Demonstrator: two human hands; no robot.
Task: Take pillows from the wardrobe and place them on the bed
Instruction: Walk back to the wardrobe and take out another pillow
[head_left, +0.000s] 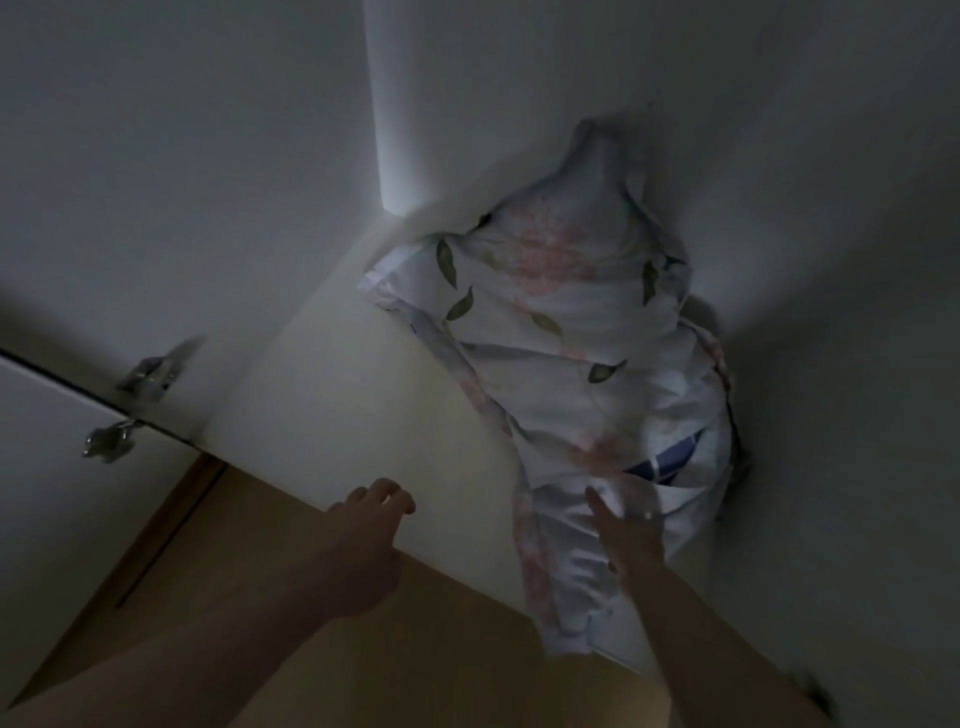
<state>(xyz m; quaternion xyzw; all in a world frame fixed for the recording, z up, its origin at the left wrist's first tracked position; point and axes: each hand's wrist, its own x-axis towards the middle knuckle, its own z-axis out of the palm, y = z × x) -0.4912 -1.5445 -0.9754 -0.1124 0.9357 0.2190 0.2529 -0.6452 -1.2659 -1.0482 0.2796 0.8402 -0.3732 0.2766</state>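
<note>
The view looks steeply upward in dim light. A pillow (561, 322) in a white case with pink flowers and green leaves is stuffed into a high corner of the wardrobe, its loose end hanging over the pale panel (363, 395). My right hand (623, 535) is raised with straight fingers touching the pillow's lower end. My left hand (363, 540) is raised beside it, fingers loosely bent at the panel's lower edge, holding nothing. A blue-and-white checked fabric (665, 460) peeks out under the pillowcase.
White wardrobe doors at the left carry two metal handles (150, 374) (109, 439). A tan wooden surface (415, 649) runs below the pale panel. White walls and ceiling close in around the pillow.
</note>
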